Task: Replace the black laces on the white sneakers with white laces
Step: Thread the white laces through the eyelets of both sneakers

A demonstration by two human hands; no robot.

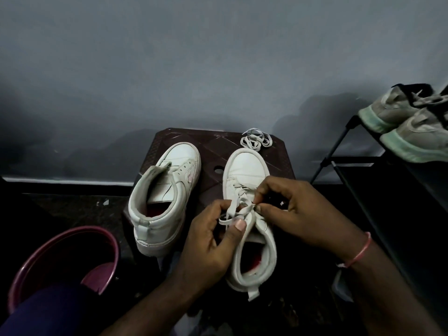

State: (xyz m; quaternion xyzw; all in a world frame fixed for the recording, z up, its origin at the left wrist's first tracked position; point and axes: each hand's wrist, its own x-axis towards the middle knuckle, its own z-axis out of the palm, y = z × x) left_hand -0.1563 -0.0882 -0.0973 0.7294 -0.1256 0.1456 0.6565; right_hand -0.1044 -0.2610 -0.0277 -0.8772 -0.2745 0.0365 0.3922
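A dark brown plastic bench with a diamond-patterned top and a hole in its middle stands on the dark floor, close against a plain grey wall. Down at the left sits a round maroon basin. Off to the right a black metal shoe rack carries a pair of grey shoes with pale green soles on its top shelf.

Wall was plain grey, dimly lit | floor dark | black rack at right | maroon tub lower left
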